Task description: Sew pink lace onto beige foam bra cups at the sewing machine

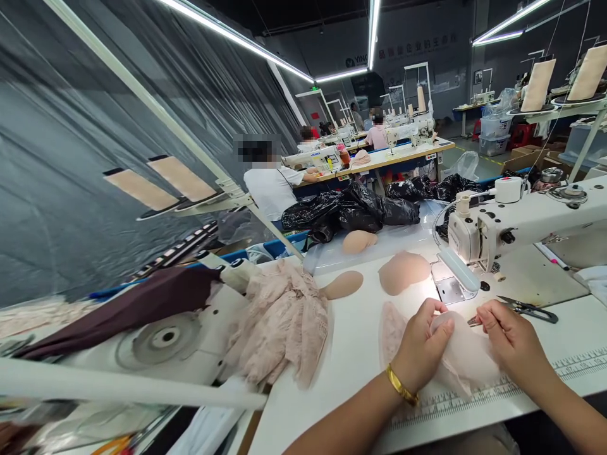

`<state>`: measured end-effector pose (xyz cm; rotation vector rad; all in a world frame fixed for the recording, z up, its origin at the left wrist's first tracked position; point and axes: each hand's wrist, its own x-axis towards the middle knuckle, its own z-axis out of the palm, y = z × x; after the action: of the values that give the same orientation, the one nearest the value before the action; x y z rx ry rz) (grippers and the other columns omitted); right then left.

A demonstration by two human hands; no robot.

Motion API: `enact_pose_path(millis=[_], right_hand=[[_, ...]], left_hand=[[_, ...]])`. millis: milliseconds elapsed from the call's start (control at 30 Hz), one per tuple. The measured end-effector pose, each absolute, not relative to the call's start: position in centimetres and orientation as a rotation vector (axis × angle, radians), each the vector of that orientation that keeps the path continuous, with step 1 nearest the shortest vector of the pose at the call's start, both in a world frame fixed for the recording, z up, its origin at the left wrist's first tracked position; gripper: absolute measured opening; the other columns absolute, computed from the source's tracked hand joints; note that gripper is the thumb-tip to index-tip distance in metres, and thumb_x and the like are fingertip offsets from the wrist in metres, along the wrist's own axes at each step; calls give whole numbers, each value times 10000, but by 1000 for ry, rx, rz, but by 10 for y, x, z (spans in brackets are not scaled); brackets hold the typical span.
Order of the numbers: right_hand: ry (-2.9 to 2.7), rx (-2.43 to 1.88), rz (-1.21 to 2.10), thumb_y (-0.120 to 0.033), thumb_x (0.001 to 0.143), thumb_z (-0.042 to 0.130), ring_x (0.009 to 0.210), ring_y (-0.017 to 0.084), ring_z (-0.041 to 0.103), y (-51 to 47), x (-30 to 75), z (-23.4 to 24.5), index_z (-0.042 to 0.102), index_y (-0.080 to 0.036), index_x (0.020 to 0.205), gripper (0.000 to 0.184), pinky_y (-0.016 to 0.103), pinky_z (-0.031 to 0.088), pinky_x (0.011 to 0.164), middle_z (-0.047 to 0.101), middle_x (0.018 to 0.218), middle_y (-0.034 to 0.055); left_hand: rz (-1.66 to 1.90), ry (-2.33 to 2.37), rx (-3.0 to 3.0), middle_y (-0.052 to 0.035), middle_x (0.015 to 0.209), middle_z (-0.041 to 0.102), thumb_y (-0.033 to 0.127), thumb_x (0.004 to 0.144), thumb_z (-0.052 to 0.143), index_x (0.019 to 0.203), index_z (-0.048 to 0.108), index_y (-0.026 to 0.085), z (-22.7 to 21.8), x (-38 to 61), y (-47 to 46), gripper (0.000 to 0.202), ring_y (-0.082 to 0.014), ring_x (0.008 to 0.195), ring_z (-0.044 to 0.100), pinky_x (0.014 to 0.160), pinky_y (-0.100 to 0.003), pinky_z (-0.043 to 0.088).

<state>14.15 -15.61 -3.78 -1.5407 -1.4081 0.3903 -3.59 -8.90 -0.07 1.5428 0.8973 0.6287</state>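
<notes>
Under the needle area, my left hand (420,347) is closed on a pale pink bra cup (469,354), with the thumb on top of it. My right hand (512,341) pinches a small metal-tipped tool (473,321) at the cup's upper edge; most of the tool is hidden in the fingers. Just ahead of both hands stands a white sewing machine (467,237) with its lamp lit. Black-handled scissors (533,308) lie to the right of my right hand. A lace piece (391,328) is partly behind my left wrist.
On the white table (313,411) lie a heap of pink lace fabric (279,322) and loose beige cups (404,273). Black plastic bags (351,212) are piled beyond. A thread stand pole (142,95) rises at left. A co-worker (270,186) sits at another machine ahead.
</notes>
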Motion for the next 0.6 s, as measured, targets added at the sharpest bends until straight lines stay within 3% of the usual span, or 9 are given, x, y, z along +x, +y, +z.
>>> enact_pose_path(millis=[133,400,500,600], right_hand=[[-1314,-1454,642,-522,1065,426,647,166,484,-158,149,-34,507,-249,766,413,277,402,605,481,687,-34],[-1442,-1291,717,-502,1075,397,733,178,522,-162,146,-17,523,-243,775,415,297,439,693,524,772,-5],[-1550,-1350,803,-505,1079,373,651,170,514,-167,158,-21,520,-245,764,434,292,430,624,517,695,-17],[-1578,-1543,600,-501,1066,400,565,163,478,-176,189,-30,479,-251,723,431,290,406,553,474,629,-32]], left_hand=[[630,860,1483,65,682,521,386,874,616,946,504,226,3,-34,-88,209,-116,585,456,524,-213,369],[613,904,1568,62,685,493,366,866,599,937,514,218,4,-33,-90,185,-121,605,431,540,-222,346],[607,910,1605,47,710,512,365,871,600,916,535,209,6,-37,-88,175,-126,640,442,562,-225,348],[686,932,1495,48,715,513,417,873,637,921,533,212,7,-40,-83,236,-122,630,451,567,-224,352]])
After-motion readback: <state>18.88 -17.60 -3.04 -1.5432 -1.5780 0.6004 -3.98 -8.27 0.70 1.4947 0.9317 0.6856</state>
